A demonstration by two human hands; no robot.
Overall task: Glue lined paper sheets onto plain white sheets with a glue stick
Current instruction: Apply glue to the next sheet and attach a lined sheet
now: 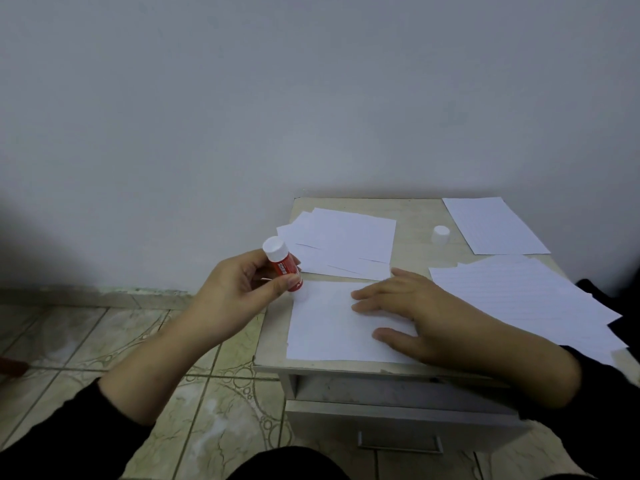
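The left hand (pixel 239 289) grips the red glue stick (pixel 282 265) (tip down); the right hand (pixel 415 313) presses flat, fingers straight, on a white sheet (pixel 332 330).

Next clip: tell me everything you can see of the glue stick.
The glue stick is a short red tube with pale lettering too blurred to read and a white ridged end pointing up and left. It is tilted, its lower white end touching or nearly touching the top left corner of the sheet at the table's left edge. The left hand pinches its red body between thumb and fingers. A separate white cap stands apart on the table.
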